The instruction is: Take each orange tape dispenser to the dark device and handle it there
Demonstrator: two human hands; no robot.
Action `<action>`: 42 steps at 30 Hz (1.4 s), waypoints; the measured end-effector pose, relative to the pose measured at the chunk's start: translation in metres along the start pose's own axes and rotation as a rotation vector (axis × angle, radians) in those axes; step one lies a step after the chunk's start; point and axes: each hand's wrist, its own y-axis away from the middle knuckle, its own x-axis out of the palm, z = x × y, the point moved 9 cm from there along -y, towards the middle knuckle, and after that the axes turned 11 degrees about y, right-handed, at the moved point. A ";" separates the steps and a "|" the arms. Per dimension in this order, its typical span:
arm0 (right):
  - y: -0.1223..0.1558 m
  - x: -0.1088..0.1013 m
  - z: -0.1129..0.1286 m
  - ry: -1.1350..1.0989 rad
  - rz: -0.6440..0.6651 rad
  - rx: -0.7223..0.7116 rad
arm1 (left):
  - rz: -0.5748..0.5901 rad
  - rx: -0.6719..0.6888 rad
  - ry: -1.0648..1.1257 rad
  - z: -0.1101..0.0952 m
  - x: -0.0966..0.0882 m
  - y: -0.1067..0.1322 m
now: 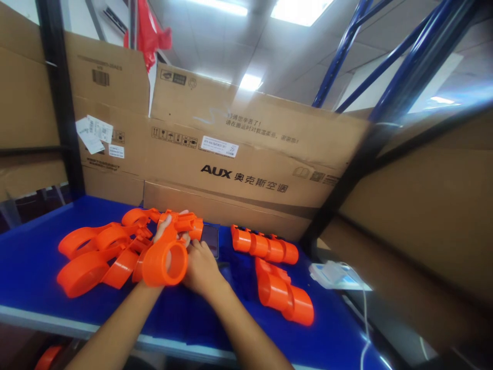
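An orange plastic part (pixel 185 222) with a round ring (pixel 165 263) at its near end is held up above the blue table in my left hand (pixel 165 228). That hand's fingers wrap round the part, which hides most of them. My right hand (pixel 202 267) is just right of the ring, its fingers curled in under the part. Whatever sits in those fingertips is hidden. Left of my hands, several similar orange ringed parts (pixel 82 272) lie heaped together.
On the right are a row of orange cylinders (pixel 265 246) and a shorter orange piece (pixel 285 293). A dark flat device (pixel 210 240) lies behind my right hand. A white box with a cable (pixel 339 276) sits at the right edge. A cardboard wall (pixel 246 154) closes off the back.
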 end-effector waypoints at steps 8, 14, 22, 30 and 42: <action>0.012 -0.029 -0.037 -0.165 -0.017 0.061 | -0.020 0.035 -0.008 0.003 -0.014 -0.006; 0.049 -0.075 -0.084 -0.663 -0.324 0.317 | -0.219 0.389 -0.274 -0.013 -0.022 0.000; 0.069 -0.087 -0.054 -0.562 -0.363 0.238 | -0.217 0.469 -0.521 -0.007 -0.021 0.001; 0.070 -0.059 -0.146 -0.253 -0.365 0.710 | -0.133 0.242 -0.490 0.019 -0.025 -0.011; 0.029 0.017 -0.170 0.149 0.246 0.773 | -0.128 0.248 -0.522 0.017 -0.033 -0.014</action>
